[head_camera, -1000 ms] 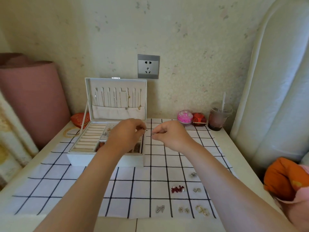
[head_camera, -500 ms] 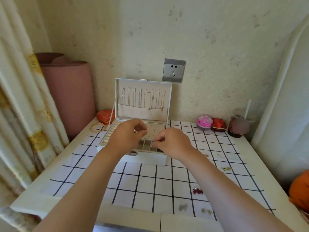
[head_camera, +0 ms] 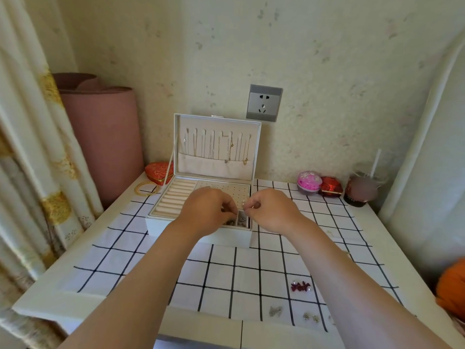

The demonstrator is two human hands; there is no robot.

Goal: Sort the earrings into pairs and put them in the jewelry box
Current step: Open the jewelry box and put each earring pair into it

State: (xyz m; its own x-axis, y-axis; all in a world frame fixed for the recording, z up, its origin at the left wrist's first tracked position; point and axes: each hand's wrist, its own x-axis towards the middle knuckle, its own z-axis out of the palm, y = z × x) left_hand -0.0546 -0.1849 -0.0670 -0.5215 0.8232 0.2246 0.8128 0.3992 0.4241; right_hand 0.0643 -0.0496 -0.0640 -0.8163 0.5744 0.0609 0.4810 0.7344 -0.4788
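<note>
My right hand (head_camera: 271, 210) pinches a tiny earring (head_camera: 243, 203) over the jewelry box (head_camera: 161, 226) at 12 o'clock. My left hand (head_camera: 206, 210) curls beside it, and I cannot tell whether it holds anything. The earring is likely light, slippery and bendable, so pinch its body gently.

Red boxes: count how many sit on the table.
2: heart-shaped box left of the jewelry box; second red box back right, beside the pink case. Others may be hidden.

No writing or numbers are legible on anything here.
</note>
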